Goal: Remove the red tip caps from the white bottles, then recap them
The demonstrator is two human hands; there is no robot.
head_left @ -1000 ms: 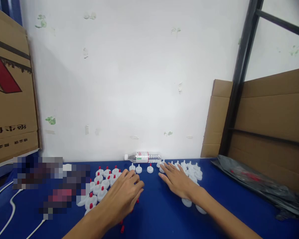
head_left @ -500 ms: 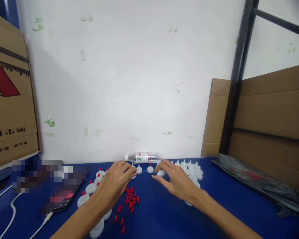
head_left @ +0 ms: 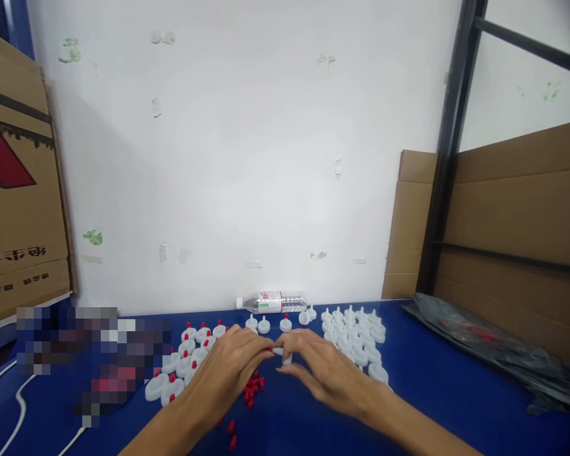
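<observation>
My right hand (head_left: 320, 364) grips a white spout cap (head_left: 287, 359) turned on its side, its narrow nozzle pointing left. Pinched in the fingertips of my left hand (head_left: 235, 358) is a small red tip cap (head_left: 270, 349), at the end of that nozzle; whether it is seated there I cannot tell. Loose red tip caps (head_left: 253, 387) lie on the blue table just below the two hands. Left of my left hand stand several white spout caps with red tips (head_left: 183, 365), partly hidden by the forearm. White spout caps with bare nozzles (head_left: 356, 335) cluster beyond my right hand.
A clear plastic bottle (head_left: 270, 302) lies along the wall, with a few white caps before it, one red-tipped (head_left: 285, 323). A blurred-out area and white cables (head_left: 21, 405) are at left. Dark plastic sheeting (head_left: 484, 342) lies at right; cardboard (head_left: 517, 202) stands behind it.
My hands have come together and closer to me. The white spout cap in my right hand has moved left and down, and now its nozzle meets the red tip cap in my left fingers.
</observation>
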